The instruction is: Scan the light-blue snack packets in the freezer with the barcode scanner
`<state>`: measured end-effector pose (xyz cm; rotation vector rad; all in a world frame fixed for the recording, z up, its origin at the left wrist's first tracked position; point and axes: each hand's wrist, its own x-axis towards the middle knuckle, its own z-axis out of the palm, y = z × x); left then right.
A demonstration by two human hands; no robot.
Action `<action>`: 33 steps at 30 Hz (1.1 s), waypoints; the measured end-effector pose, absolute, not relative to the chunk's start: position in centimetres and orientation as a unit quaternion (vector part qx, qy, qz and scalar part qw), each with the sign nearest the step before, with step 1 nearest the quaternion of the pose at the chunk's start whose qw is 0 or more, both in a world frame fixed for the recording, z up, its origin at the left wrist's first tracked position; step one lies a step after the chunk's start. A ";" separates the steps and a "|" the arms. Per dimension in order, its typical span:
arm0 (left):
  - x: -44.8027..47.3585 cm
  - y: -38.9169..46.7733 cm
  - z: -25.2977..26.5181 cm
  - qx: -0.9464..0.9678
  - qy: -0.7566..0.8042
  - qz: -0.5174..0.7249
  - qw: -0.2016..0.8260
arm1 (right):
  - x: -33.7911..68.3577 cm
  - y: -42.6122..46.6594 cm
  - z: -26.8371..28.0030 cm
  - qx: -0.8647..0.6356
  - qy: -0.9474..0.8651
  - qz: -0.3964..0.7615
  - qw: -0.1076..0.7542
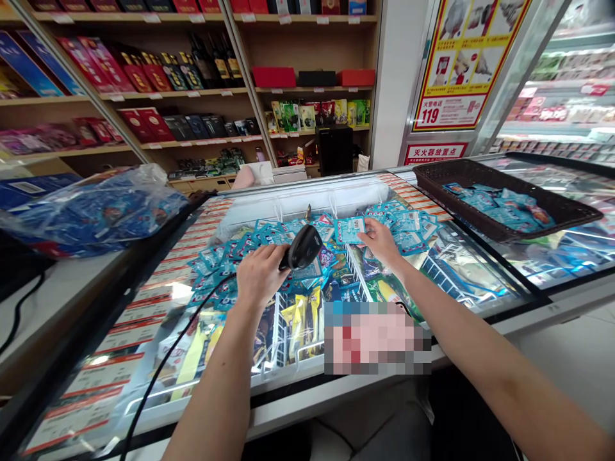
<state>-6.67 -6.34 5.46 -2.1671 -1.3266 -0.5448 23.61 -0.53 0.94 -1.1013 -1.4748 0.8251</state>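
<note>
My left hand [260,274] is wrapped around the handle of a black barcode scanner [306,246], whose head points to the right. A cable runs from it down along my left forearm. In the fingers of my right hand [380,242] is a small blue packet [349,230] with a barcode on its face, held flat a short way right of the scanner head. Many similar blue packets lie spread over the glass top of a freezer, on the left around my left wrist and in a pile [408,230] on the right behind my right hand.
A dark brown basket [509,224] with several blue packets stands at the right. A clear plastic bag [110,202] of blue packets lies at the left. Price labels [118,349] line the freezer's left side. Under the glass are wire baskets with yellow packs [302,317]. Stocked shelves [192,89] stand behind.
</note>
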 end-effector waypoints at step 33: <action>-3.4 -7.4 6.0 -0.838 -0.451 -0.221 0.213 | 23.1 -1.4 1.6 -0.496 -0.686 0.225 0.482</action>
